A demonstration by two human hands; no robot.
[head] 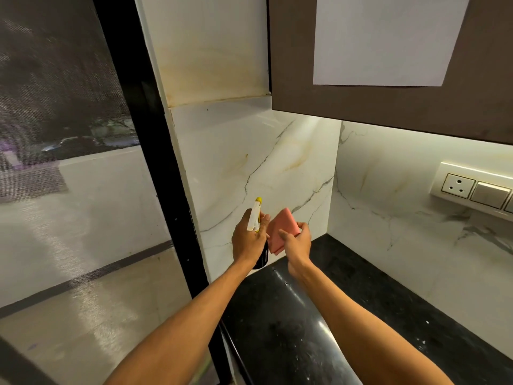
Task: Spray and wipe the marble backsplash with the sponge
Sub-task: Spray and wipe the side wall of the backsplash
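Note:
My left hand (248, 240) grips a spray bottle (255, 215) with a white head and yellow nozzle; its dark body shows below the palm. The nozzle points up toward the white marble backsplash (263, 162) with grey and tan veins. My right hand (296, 241) holds a flat pink sponge (281, 227) right beside the bottle, just in front of the marble. Both hands hover above the far left corner of the black countertop (347, 301).
A second marble wall (402, 223) runs along the right with a socket and switch panel (477, 190). A brown upper cabinet (388, 107) with a white sheet hangs overhead. A black frame (166, 190) and mesh screen border the left.

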